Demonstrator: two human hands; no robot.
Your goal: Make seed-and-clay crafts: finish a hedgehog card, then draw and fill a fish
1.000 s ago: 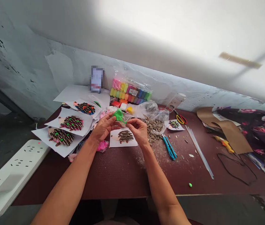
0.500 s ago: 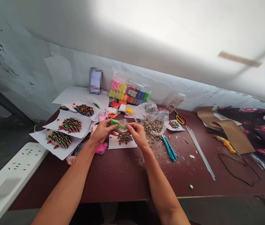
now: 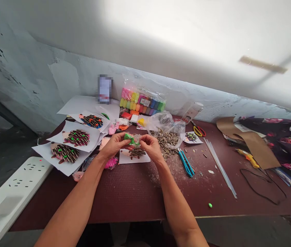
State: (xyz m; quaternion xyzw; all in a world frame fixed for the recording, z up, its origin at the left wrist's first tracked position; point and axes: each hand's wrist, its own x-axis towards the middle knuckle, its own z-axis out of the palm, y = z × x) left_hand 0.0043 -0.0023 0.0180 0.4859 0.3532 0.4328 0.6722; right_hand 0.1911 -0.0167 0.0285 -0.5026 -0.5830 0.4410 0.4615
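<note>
Between my two hands is a clear plastic packet of green modelling clay (image 3: 132, 139), held above the table. My left hand (image 3: 116, 145) grips its left end, fingers closed. At the right end, my right hand (image 3: 149, 145) pinches the clear plastic. Below them lies a white card with a hedgehog picture (image 3: 134, 154), its back covered in striped seeds; my hands hide part of it. A heap of striped seeds (image 3: 167, 139) spills from a clear plastic bag (image 3: 164, 120) just right of my right hand. A small green clay ball (image 3: 210, 205) rests near the front edge.
Finished-looking hedgehog cards (image 3: 77, 137) are stacked at the left beside a power strip (image 3: 28, 178). Coloured clay packs (image 3: 142, 102) lean on the wall. Rightward lie a blue utility knife (image 3: 186, 163), scissors (image 3: 199, 130), glue sticks (image 3: 220, 166) and a yellow glue gun (image 3: 248, 157) with its cord.
The plastic around the green clay has been bunched up between my hands, and the green now shows nearer my right fingers. Both hands stay in nearly the same place.
</note>
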